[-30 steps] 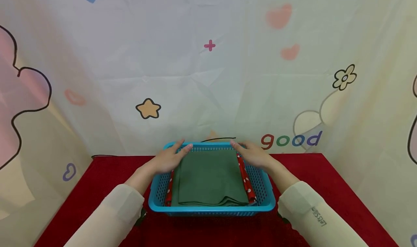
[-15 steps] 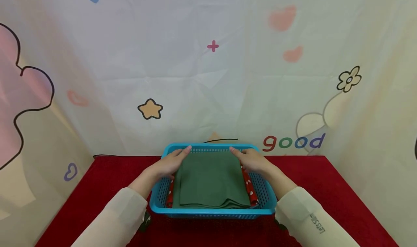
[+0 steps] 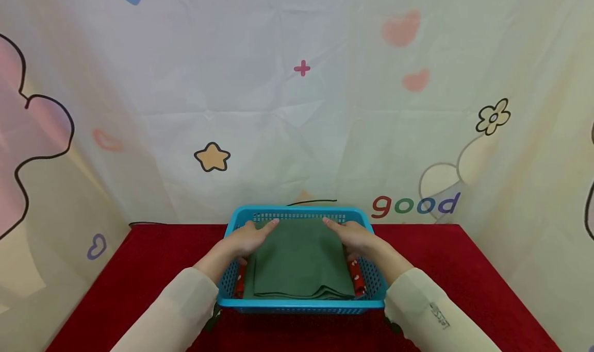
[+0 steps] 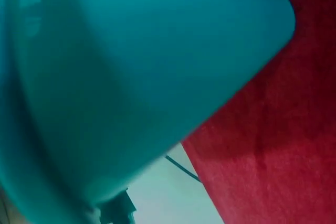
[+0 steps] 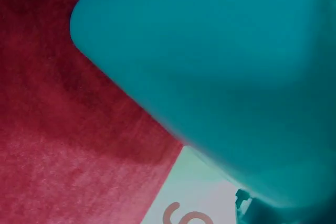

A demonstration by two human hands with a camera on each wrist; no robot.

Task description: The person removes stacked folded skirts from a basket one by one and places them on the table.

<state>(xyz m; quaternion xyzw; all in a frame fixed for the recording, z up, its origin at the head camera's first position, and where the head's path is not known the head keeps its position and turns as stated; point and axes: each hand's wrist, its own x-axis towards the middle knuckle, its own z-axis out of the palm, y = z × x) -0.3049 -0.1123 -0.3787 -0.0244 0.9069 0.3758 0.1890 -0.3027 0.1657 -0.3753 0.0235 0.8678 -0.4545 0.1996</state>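
Observation:
A folded green cloth (image 3: 301, 259) lies on top of a red cloth with white dots (image 3: 356, 277) in a blue plastic basket (image 3: 301, 303). My left hand (image 3: 246, 238) holds the left side of the stack, thumb over the green cloth. Its other fingers reach down between cloth and basket wall, mostly hidden. Opposite it, my right hand (image 3: 356, 237) holds the right side the same way, fingertips hidden below. Both forearms cross the basket's side rims. In the wrist views the basket's outer wall (image 4: 173, 40) and its other side wall (image 5: 194, 45) fill much of the picture; neither hand shows there.
The basket stands on a red tablecloth (image 3: 417, 249) near the table's back edge. Behind it hangs a white printed curtain (image 3: 260, 110) with a star, hearts and the word "good". Something dark (image 3: 212, 318) shows under each sleeve.
Both hands have moved inward and down along the cloth's sides, the thumbs coming closer together. The basket's sides look slightly closer in between the forearms. The cloth stays in place.

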